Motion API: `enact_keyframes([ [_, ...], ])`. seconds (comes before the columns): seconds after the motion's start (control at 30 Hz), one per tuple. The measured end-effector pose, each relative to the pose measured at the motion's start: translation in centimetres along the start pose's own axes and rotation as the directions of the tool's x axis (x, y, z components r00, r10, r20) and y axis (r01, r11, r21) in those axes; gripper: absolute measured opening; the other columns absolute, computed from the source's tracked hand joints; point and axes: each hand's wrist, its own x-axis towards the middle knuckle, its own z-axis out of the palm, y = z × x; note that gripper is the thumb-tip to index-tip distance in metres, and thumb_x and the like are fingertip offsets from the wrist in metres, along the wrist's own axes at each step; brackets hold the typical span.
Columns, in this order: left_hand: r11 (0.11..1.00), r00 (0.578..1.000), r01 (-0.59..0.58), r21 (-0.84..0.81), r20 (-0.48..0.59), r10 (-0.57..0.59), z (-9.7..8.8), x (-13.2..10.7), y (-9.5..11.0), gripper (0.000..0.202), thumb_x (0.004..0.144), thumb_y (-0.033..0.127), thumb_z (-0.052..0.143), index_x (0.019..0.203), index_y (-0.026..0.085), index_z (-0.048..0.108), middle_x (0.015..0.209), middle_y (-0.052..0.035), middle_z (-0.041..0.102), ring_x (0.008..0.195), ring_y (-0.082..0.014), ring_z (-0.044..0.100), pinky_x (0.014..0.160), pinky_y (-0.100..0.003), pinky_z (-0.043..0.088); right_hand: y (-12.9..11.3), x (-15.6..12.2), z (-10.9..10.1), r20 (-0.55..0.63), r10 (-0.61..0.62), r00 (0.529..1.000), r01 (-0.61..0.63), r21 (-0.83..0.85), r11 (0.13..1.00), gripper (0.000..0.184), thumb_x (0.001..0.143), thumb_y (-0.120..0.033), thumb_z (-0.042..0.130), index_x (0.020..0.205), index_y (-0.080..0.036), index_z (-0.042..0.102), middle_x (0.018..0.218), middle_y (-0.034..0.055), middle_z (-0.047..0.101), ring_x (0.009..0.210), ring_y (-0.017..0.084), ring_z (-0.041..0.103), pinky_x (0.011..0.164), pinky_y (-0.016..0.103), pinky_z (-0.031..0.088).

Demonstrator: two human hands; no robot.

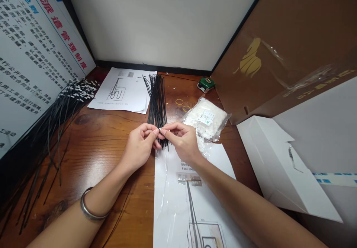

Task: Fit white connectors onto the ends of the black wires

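Observation:
My left hand (141, 143) and my right hand (181, 138) meet fingertip to fingertip over the wooden table (100, 147). Both are pinched closed on a tiny white piece (160, 130) between thumbs and forefingers. Right behind the fingers lies a bundle of thin black wires (157, 101), running away from me. I cannot tell whether the white piece sits on one of those wires. A clear plastic bag of small white parts (206, 119) lies just right of my right hand. A metal bangle (89, 209) circles my left wrist.
Black wires with white tags (60, 108) fan out along the left wall. A drawing sheet (122, 89) lies at the back, another (192, 199) under my right forearm. Two yellow rubber bands (182, 104), a green tape measure (206, 84), a brown cardboard box (279, 54) and a white box (279, 166) sit on the right.

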Motion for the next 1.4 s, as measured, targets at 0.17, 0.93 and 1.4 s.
enact_keyframes([
  [0.17,1.000,1.000,-0.010,0.006,0.007,0.010,-0.04,0.02,-0.21,0.016,0.076,0.029,0.065,0.073,0.014,0.060,0.062,-0.0005,0.065,0.048,-0.0100,0.058,0.050,-0.022,0.048,0.19,-0.04,-0.05,0.003,0.003,1.000,-0.003,-0.002,1.000,0.011,0.066,-0.027,0.076,0.066,-0.019,0.068,0.064,0.0024,0.070,0.059,0.016,0.067,0.056,0.029,0.054],
  [0.93,0.999,1.000,-0.021,0.049,0.015,0.021,0.02,0.00,0.13,0.018,0.078,0.031,0.063,0.074,0.013,0.061,0.069,-0.0024,0.067,0.050,-0.0096,0.058,0.052,-0.022,0.048,-0.34,-0.38,0.38,-0.039,-0.033,0.999,0.030,-0.056,0.998,0.008,0.071,-0.025,0.071,0.073,-0.018,0.068,0.065,0.0022,0.070,0.061,0.015,0.067,0.055,0.026,0.052],
  [1.4,0.999,0.998,-0.046,0.005,0.048,0.046,0.02,-0.14,0.05,0.028,0.076,0.038,0.067,0.087,0.014,0.062,0.075,-0.0041,0.070,0.053,-0.0116,0.061,0.056,-0.026,0.051,-0.65,-0.12,0.36,-0.113,-0.049,0.992,0.047,-0.022,0.999,0.014,0.070,-0.027,0.071,0.076,-0.016,0.067,0.060,-0.0001,0.065,0.054,0.012,0.060,0.051,0.025,0.047],
])
